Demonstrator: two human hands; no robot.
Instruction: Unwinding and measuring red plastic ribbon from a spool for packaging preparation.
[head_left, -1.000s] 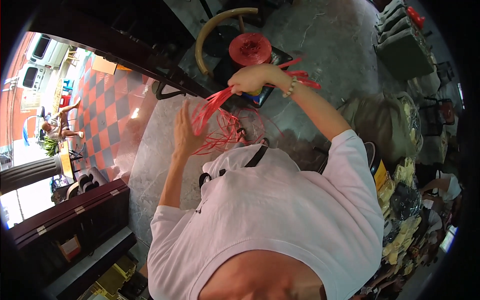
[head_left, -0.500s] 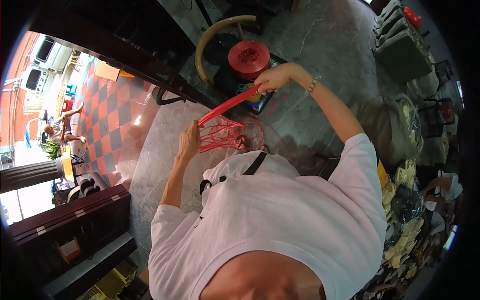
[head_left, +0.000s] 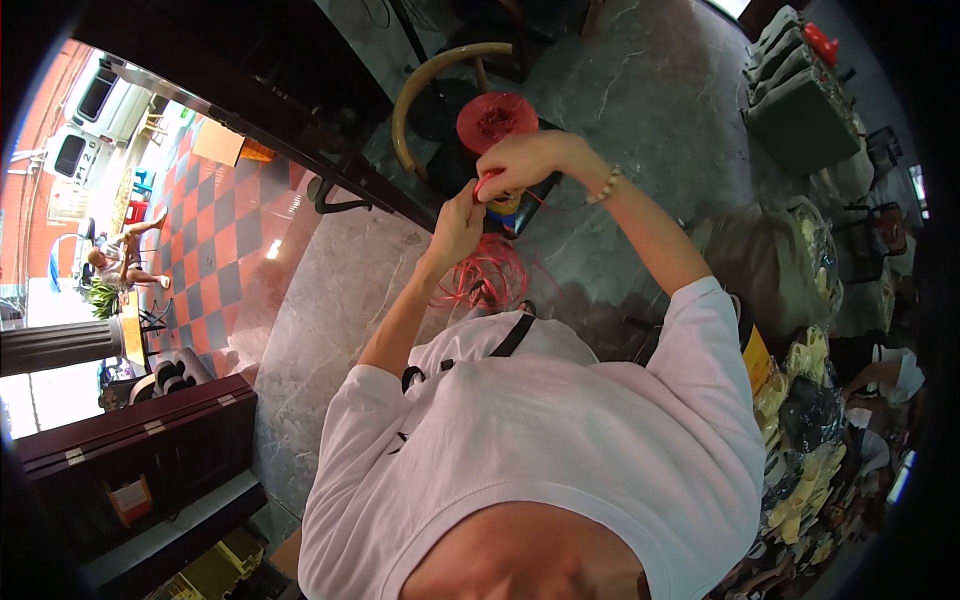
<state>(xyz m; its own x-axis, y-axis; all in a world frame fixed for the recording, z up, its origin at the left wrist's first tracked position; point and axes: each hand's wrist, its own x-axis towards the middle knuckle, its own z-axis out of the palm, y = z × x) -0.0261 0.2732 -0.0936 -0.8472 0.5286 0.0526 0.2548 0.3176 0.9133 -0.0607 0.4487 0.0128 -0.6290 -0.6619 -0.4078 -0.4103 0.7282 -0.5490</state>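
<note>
My left hand [head_left: 458,225] and my right hand [head_left: 525,165] are close together, almost touching, both with closed fingers. A short bit of red plastic strip [head_left: 484,187] shows between them; most of it is hidden by the fingers. Just beyond the right hand sits a roll of red plastic twine [head_left: 485,113] on a black seat [head_left: 452,178]. Something yellow and blue [head_left: 508,208] on that seat is partly covered by my hands. Below the hands hangs a loose tangle of thin red strips [head_left: 490,268], near my feet.
A chair with a curved wooden rail [head_left: 408,95] stands past the roll. Left is a dark doorway frame [head_left: 270,120] with a handle; outside, a person sits on checkered paving [head_left: 225,215]. Stacked grey chairs [head_left: 805,110] and plastic-wrapped goods [head_left: 810,420] are on the right.
Both hands have come together; the red strip was stretched between them and is now mostly hidden. My left hand moved right and away from me, my right hand slightly left.
</note>
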